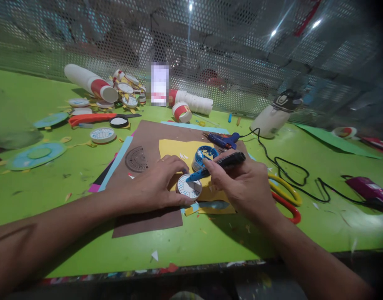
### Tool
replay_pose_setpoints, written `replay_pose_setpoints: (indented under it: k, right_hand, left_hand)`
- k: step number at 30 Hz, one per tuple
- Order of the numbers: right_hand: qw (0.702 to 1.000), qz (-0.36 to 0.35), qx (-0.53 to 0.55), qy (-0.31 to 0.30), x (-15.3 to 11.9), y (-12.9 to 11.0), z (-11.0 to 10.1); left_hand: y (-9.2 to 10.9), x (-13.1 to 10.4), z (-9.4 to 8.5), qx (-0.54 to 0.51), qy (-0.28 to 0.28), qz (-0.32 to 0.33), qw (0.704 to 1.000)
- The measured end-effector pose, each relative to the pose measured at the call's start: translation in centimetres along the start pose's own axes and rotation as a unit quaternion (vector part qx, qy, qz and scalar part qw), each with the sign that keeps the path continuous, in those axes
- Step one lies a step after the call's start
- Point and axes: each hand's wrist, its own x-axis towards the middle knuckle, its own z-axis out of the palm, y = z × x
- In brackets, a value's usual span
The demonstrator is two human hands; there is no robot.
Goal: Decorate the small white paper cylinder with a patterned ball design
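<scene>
While the left hand (166, 179) holds the white disc (189, 191) by its edge over yellow paper (170, 148), the right hand (249, 187) grips a marker (230, 161) at its face, apparently dotting, the next touch calling for steadiness.

Protractor (136, 159) left of disc (192, 191); jar (195, 162) behind disc; glue gun (220, 140) behind jar, rightward.

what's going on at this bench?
A person's left hand steadies a small round disc by its edge, over a yellow sheet. Their right hand holds a blue-and-black pen, its tip at the disc's white face, where blue dots already show. An open pot of blue paint stands just beyond; a glue gun lies behind that.
</scene>
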Motion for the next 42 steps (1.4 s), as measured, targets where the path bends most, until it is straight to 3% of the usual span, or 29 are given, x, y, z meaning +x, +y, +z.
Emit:
replay_pose_setpoints:
  k: [6,13,18,22,31,34,37,42]
  right_hand:
    - [0.998,0.055,0.032,0.022,0.0,0.4,0.4]
    - [0.997,0.039,0.025,0.054,-0.2,0.0,0.6]
    - [0.993,0.013,0.037,0.112,-0.1,-0.5,-0.2]
    - [0.994,0.003,0.044,0.104,0.0,-0.4,-0.5]
    - [0.981,0.039,0.145,0.124,-0.1,-0.3,-1.0]
    - [0.968,0.060,0.200,0.137,0.2,-0.2,-1.4]
    - [0.957,0.105,0.249,0.106,0.5,0.2,-1.7]
    - [0.940,0.110,0.322,-0.025,0.8,0.6,-2.0]
  left_hand:
    - [0.0,0.0,0.1,0.007,0.003,0.002,1.000]
    - [0.0,-0.1,0.0,0.007,-0.002,-0.004,1.000]
    - [0.2,0.0,0.0,0.008,-0.004,-0.026,1.000]
    - [0.4,-0.1,-0.1,0.002,-0.004,-0.030,1.000]
    - [0.9,-0.2,-0.4,-0.013,-0.012,-0.045,0.999]
    - [0.8,-0.3,-0.6,-0.016,-0.015,-0.023,0.999]
    - [0.6,-0.4,-0.7,-0.019,-0.014,0.002,1.000]
    - [0.6,-0.3,-0.8,-0.032,-0.026,-0.016,0.999]
